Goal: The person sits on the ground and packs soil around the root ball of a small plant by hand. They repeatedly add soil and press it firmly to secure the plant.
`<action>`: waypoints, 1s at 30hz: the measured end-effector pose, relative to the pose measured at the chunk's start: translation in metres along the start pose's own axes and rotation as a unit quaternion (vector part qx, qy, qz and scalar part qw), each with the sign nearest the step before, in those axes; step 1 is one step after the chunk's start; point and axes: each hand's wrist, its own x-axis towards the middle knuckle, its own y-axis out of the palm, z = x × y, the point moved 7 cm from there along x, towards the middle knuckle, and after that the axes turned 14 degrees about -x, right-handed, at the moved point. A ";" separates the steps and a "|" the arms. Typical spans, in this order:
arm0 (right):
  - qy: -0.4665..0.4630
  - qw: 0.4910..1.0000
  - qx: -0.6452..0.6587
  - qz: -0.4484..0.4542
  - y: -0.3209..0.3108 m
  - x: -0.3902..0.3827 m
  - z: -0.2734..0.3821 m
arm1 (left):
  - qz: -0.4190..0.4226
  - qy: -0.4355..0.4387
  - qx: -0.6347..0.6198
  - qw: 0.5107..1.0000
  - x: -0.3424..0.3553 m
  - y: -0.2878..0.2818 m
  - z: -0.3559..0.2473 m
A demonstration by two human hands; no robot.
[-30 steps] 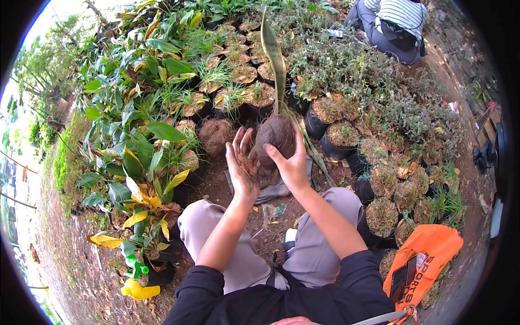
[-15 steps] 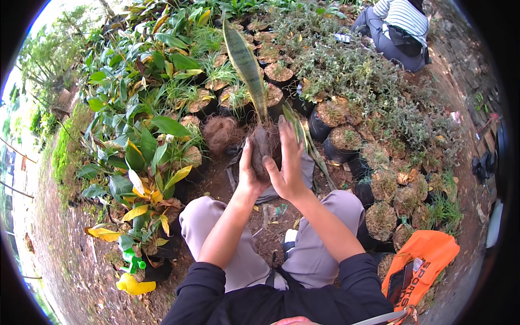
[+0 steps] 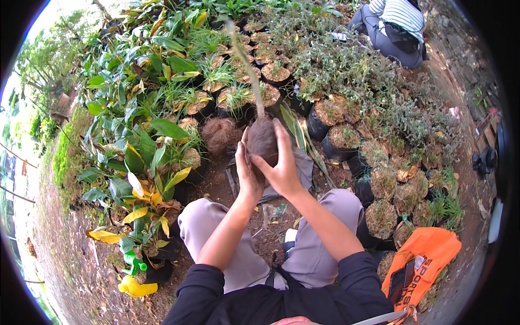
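The site is outdoors and daylit, with leaf-littered ground [image 3: 70, 238] and trees [image 3: 46, 67] left of the plant bed [image 3: 309, 62] and an earth strip [image 3: 447, 70] along its right.

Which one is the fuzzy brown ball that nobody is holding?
Start at the big patch of potted plants across the top. Come down to the left hand and right hand, cupped around a root ball. Just to the left, level with it, is the fuzzy brown ball: no hand touches it, and no tall leaf sticks up like the root ball's.
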 end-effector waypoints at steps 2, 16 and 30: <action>0.068 0.994 0.080 -0.001 -0.003 0.002 -0.009 | 0.003 0.017 0.065 0.998 -0.003 0.000 -0.007; -0.052 0.994 -0.091 0.036 0.001 -0.016 0.014 | -0.008 -0.152 -0.035 0.988 -0.007 -0.009 0.005; -0.092 0.994 -0.036 0.048 -0.015 0.003 0.018 | 0.038 -0.054 0.060 0.996 0.006 -0.015 -0.003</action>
